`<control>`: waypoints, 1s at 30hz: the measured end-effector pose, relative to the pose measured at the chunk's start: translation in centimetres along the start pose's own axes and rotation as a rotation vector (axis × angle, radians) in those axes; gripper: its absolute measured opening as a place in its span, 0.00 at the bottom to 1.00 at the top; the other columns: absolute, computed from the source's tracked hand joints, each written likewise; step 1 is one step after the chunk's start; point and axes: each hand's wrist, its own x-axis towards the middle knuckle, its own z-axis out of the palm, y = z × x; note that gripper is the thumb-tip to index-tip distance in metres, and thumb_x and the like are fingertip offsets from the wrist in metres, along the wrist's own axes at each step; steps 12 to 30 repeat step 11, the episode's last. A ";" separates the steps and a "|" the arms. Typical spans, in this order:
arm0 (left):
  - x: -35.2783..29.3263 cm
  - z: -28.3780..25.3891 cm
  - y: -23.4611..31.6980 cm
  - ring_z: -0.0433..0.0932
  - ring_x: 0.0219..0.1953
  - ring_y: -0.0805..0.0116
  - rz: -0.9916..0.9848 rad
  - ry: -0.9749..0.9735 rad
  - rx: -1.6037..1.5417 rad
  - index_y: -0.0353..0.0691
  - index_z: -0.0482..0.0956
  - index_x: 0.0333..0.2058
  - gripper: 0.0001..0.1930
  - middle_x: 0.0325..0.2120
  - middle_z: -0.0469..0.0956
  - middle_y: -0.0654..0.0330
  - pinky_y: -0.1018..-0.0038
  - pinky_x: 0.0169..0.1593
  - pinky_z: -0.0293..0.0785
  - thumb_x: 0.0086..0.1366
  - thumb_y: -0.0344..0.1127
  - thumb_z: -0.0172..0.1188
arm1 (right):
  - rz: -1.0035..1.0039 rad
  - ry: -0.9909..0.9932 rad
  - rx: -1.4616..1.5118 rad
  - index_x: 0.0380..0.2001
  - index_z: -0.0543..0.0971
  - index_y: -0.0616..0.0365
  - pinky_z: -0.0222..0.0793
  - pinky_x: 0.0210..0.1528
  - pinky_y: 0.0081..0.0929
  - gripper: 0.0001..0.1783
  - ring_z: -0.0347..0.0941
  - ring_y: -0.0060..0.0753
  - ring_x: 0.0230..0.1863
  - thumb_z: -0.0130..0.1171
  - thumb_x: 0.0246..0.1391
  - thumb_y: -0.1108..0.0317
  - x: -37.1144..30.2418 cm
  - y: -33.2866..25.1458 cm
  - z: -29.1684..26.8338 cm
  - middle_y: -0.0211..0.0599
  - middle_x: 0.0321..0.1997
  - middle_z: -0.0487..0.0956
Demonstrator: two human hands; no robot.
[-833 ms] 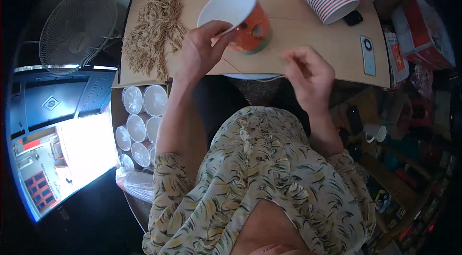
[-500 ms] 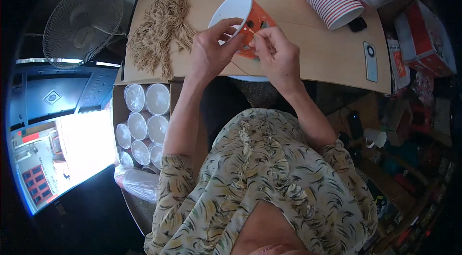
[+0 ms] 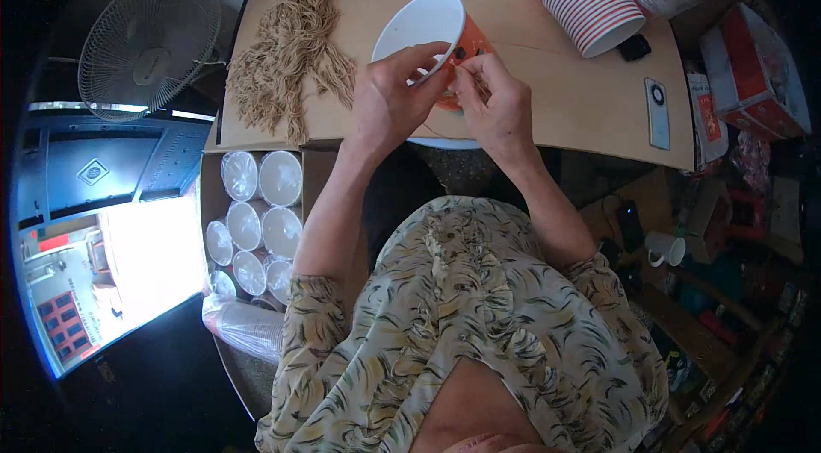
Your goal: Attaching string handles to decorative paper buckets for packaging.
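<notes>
A paper bucket (image 3: 425, 24), white inside and orange printed outside, is tilted over the near side of the table. My left hand (image 3: 392, 94) is closed on its near rim, with fingers reaching inside. Against the bucket's outer wall, just below the rim, my right hand (image 3: 496, 101) pinches the end of a thin tan cord; the fingers hide most of it. Both sets of fingertips nearly meet there. Left of the bucket lies a loose heap of tan twisted cords (image 3: 286, 64).
Nested orange buckets (image 3: 590, 8) lie at the far right, near a phone (image 3: 658, 114). A carton of plastic-wrapped white buckets (image 3: 280, 178) stands below the table's left edge. A fan (image 3: 150, 47) is at left, and a red-and-white box (image 3: 757, 68) at right.
The bucket and my left hand have shifted slightly right. My right fingertips have come closer to the rim and my left fingers, and less of the cord shows between them.
</notes>
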 end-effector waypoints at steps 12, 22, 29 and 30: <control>0.1 1.4 0.7 0.86 0.35 0.61 0.070 -0.235 0.258 0.42 0.84 0.48 0.14 0.37 0.84 0.53 0.66 0.38 0.82 0.63 0.30 0.64 | 0.348 -0.177 0.307 0.36 0.76 0.61 0.77 0.34 0.22 0.06 0.85 0.32 0.35 0.56 0.67 0.70 -1.1 2.0 -2.2 0.41 0.31 0.85; 0.1 1.4 0.7 0.86 0.35 0.61 0.070 -0.235 0.258 0.42 0.84 0.48 0.14 0.37 0.84 0.53 0.66 0.38 0.82 0.63 0.30 0.64 | 0.348 -0.177 0.307 0.36 0.76 0.61 0.77 0.34 0.22 0.06 0.85 0.32 0.35 0.56 0.67 0.70 -1.1 2.0 -2.2 0.41 0.31 0.85; 0.1 1.4 0.7 0.86 0.35 0.61 0.070 -0.235 0.258 0.42 0.84 0.48 0.14 0.37 0.84 0.53 0.66 0.38 0.82 0.63 0.30 0.64 | 0.348 -0.177 0.307 0.36 0.76 0.61 0.77 0.34 0.22 0.06 0.85 0.32 0.35 0.56 0.67 0.70 -1.1 2.0 -2.2 0.41 0.31 0.85; 0.1 1.4 0.7 0.86 0.35 0.61 0.070 -0.235 0.258 0.42 0.84 0.48 0.14 0.37 0.84 0.53 0.66 0.38 0.82 0.63 0.30 0.64 | 0.348 -0.177 0.307 0.36 0.76 0.61 0.77 0.34 0.22 0.06 0.85 0.32 0.35 0.56 0.67 0.70 -1.1 2.0 -2.2 0.41 0.31 0.85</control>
